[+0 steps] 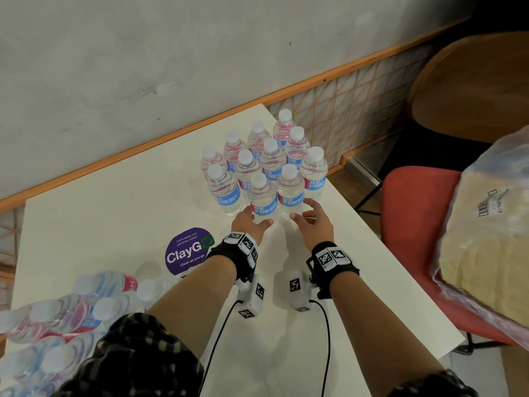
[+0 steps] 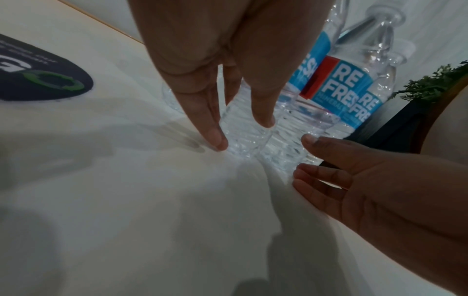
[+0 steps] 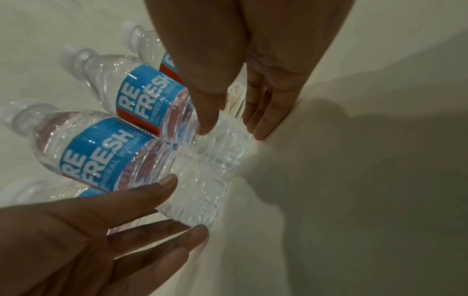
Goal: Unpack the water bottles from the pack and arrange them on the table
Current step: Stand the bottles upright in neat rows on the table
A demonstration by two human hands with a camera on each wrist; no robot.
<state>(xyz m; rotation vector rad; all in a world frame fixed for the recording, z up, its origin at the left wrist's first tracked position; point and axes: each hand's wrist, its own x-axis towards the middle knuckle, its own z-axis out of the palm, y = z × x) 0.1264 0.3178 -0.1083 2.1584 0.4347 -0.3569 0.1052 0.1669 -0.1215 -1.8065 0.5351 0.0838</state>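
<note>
Several clear water bottles with blue labels stand grouped [image 1: 269, 161] at the far right of the white table [image 1: 114, 224]. My left hand [image 1: 257, 219] has straight fingers either side of the base of the front-left bottle [image 1: 262, 196]; in the left wrist view that hand [image 2: 240, 132] has the base [image 2: 243, 144] between thumb and forefinger. My right hand [image 1: 305, 210] is open beside the front-right bottle [image 1: 289, 187]; in the right wrist view it [image 3: 233, 130] flanks that base [image 3: 225, 140] loosely. The wrapped pack [image 1: 57, 319] lies at the near left with several bottles in it.
A purple round sticker [image 1: 189, 250] lies flat on the table behind my left wrist. The table's right edge [image 1: 372, 239] runs just right of my right hand. Beyond it stands a red chair [image 1: 409, 213] carrying a bagged bundle [image 1: 486, 224]; a wooden chair [image 1: 472, 90] stands behind.
</note>
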